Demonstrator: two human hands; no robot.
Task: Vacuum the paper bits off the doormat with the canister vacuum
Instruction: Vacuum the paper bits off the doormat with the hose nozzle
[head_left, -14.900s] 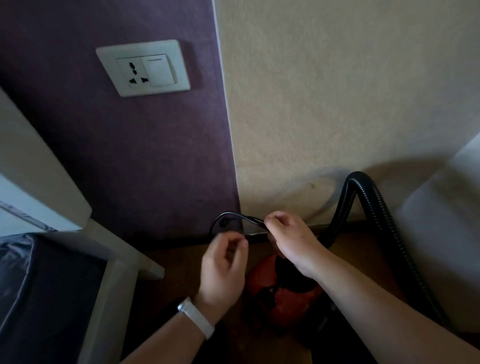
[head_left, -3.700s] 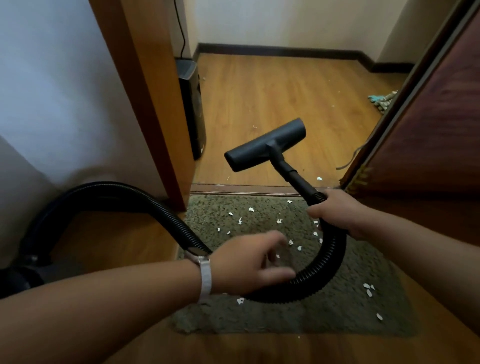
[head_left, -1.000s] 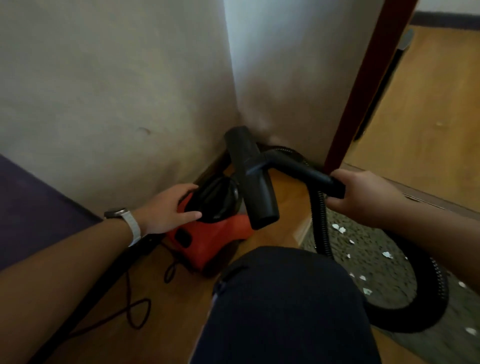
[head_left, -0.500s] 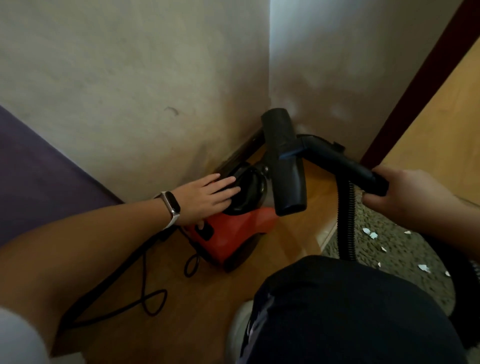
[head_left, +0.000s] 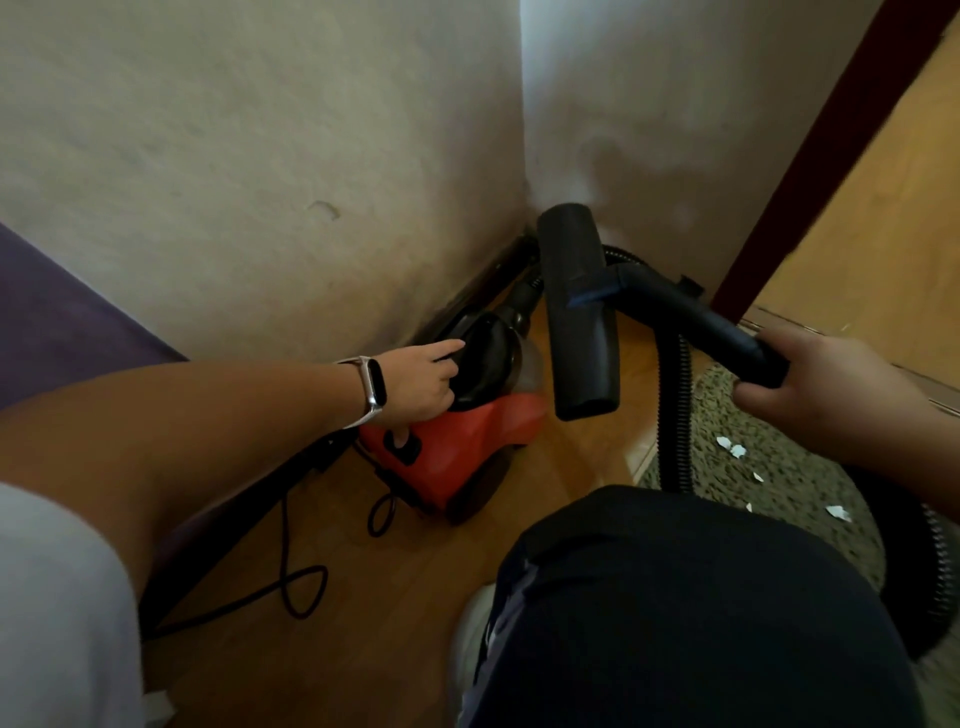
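The red canister vacuum (head_left: 467, 447) with a black lid sits on the wood floor in the wall corner. My left hand (head_left: 421, 382) rests on it, index finger stretched over the lid and thumb down on the black switch on the red side. My right hand (head_left: 821, 384) grips the black wand (head_left: 691, 317) and holds the floor head (head_left: 579, 312) up in the air above the canister. The ribbed hose (head_left: 672, 415) hangs down from the wand. The olive doormat (head_left: 779, 483) lies at the right with white paper bits (head_left: 730, 447) on it.
The black power cord (head_left: 291, 587) loops over the floor to the left of the canister. My knee in dark cloth (head_left: 675, 597) fills the lower middle. A dark door frame (head_left: 810, 145) and a wood floor beyond it are at the upper right.
My left hand has shifted from lying flat on the lid to having its thumb on the side switch. The view has come closer, and the floor head has stayed raised.
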